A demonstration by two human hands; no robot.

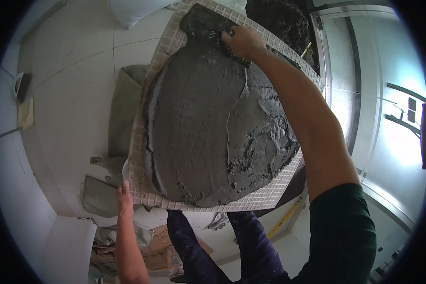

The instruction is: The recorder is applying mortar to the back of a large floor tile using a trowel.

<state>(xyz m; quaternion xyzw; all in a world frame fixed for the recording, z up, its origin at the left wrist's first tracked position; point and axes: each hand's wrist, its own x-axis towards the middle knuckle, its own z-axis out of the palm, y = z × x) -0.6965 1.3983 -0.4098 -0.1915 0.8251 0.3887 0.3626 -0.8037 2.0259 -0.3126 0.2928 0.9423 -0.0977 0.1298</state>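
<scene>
A tile (139, 156) with a grid-patterned back stands before me, its middle thickly coated with grey wet mortar (194, 118). The coating is rougher on the right, with a ridge along its left side. My left hand (125, 194) is closed on the tile's lower left edge. My right hand (241, 40) reaches to the upper part, its fingers curled on something dark and mortar-smeared that I cannot make out. My legs (184, 236) in dark trousers show below the tile's lower edge.
Pale floor (75, 118) lies left, with olive cloth (123, 109) and a white sack (132, 9). A dark mass (279, 19) is behind the tile. A metal-framed glass panel (378, 132) is at right, a yellow level (284, 217) and cardboard (158, 239) below.
</scene>
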